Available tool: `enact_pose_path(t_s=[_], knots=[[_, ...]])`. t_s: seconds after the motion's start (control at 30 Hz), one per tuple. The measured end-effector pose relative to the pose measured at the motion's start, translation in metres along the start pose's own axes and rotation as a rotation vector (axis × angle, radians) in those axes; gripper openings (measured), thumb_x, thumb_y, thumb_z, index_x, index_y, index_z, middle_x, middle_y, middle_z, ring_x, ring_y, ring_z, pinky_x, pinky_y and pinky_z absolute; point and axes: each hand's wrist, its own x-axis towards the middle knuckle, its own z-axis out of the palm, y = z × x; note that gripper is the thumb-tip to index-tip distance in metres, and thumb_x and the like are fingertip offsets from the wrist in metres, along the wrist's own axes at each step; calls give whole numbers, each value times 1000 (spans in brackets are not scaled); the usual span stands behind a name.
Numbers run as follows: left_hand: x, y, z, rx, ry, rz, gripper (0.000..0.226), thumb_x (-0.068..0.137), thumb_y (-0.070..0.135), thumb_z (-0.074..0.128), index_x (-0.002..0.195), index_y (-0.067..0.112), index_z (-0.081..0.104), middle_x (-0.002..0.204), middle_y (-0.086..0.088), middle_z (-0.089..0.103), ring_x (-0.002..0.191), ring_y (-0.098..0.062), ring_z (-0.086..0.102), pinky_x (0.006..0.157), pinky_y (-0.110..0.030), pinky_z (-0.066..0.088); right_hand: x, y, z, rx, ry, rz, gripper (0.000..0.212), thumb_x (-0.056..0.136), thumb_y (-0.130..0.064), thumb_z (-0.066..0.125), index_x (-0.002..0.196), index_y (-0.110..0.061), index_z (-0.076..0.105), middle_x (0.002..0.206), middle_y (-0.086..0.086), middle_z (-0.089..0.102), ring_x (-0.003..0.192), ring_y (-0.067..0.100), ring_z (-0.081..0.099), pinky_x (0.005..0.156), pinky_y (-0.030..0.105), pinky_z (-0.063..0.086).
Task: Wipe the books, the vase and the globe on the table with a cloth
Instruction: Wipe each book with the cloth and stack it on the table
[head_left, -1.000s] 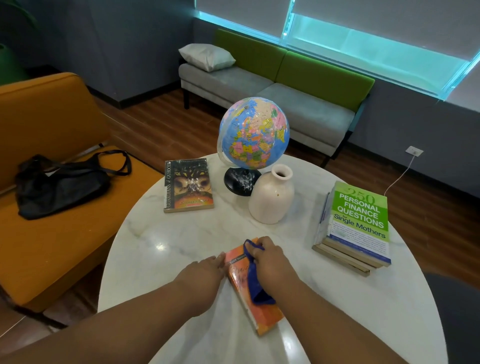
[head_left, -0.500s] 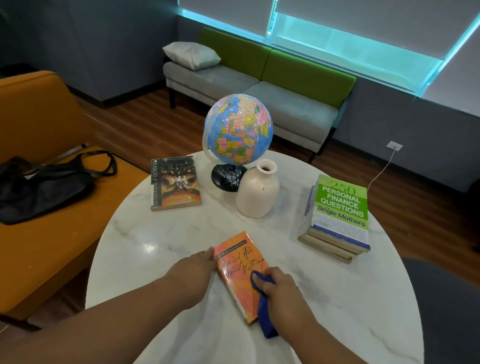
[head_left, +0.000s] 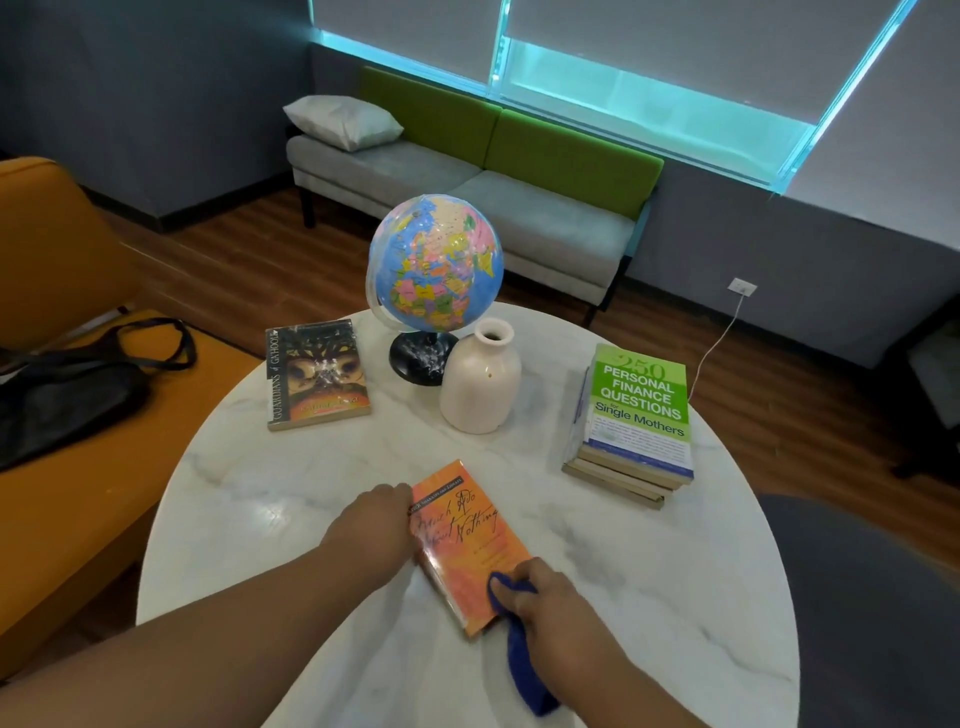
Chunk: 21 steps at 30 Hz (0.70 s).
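On the marble desk (head_left: 311, 493) the job looks barely begun: the right grip (head_left: 550, 608), bunching the cloth (head_left: 524, 670), presses the orange book's (head_left: 467, 530) near end, the left grip (head_left: 374, 530) lies flat steadying it, while globe (head_left: 436, 260), vase (head_left: 480, 384) and other books (head_left: 639, 415) wait behind.

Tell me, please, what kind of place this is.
Probably a lounge or waiting area, perhaps in an office: a green-backed sofa under the window, an orange armchair, and a round marble table with a globe.
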Motion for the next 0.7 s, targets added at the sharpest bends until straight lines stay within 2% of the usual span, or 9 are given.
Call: enact_pose_path(t_s=[0.1,0.17,0.23,0.27,0.3,0.37,0.5,0.6,0.7], knots=[[5,0,0,-30,17,-47,33,83,35,64,110,22,51,99,0,57,89,-16,56,74,-28,50,-10,4,4,-73,-13,-55,17,91,-50,56,91,-32,55,99,-2,54,83,7,58,73,20,44],[7,2,-3,-31,4,-81,42,80,37,68,114,21,49,103,-1,56,92,-17,55,77,-29,50,-11,10,-2,-102,50,-14,28,89,-58,54,85,-30,57,99,2,55,78,7,59,75,23,46],[10,6,-6,-28,-35,-124,50,77,40,72,115,18,48,105,-2,56,92,-18,55,75,-28,49,-12,11,-4,-92,54,27,43,84,-68,44,90,-28,59,102,1,55,79,6,58,71,18,43],[11,7,-7,-30,-63,-155,53,75,41,73,114,16,47,105,-3,56,91,-18,56,71,-27,48,-14,10,-4,-59,37,45,39,89,-62,45,101,-28,61,108,0,53,86,9,57,72,18,42],[13,9,-10,-39,-92,-186,56,74,42,74,114,15,46,104,-3,55,90,-18,56,69,-26,47,-16,8,-4,-30,8,46,27,97,-43,48,114,-27,61,115,-1,50,94,13,54,76,21,41],[14,10,-14,-64,-162,-226,57,74,44,75,114,13,47,103,-3,56,91,-18,56,68,-25,46,-19,8,-2,-17,8,12,37,95,-14,44,128,-29,56,117,-5,43,100,17,48,83,25,42],[13,6,-28,-228,-244,-219,43,80,41,73,109,12,60,107,-5,63,96,-19,57,78,-26,45,-26,12,-5,69,31,31,39,96,-13,42,129,-29,56,111,-13,39,94,9,43,83,19,41],[6,5,-43,-585,-229,-185,25,84,27,73,102,11,66,102,-7,67,89,-18,59,73,-26,47,-26,12,-13,153,103,21,32,96,-9,45,120,-19,63,103,-9,47,91,8,47,75,7,37],[-8,13,-50,-727,-132,-61,15,86,22,71,100,18,67,96,-2,68,78,-15,60,66,-23,49,-21,10,-38,393,261,184,20,92,1,50,103,-5,66,85,-8,57,76,5,55,66,0,36]])
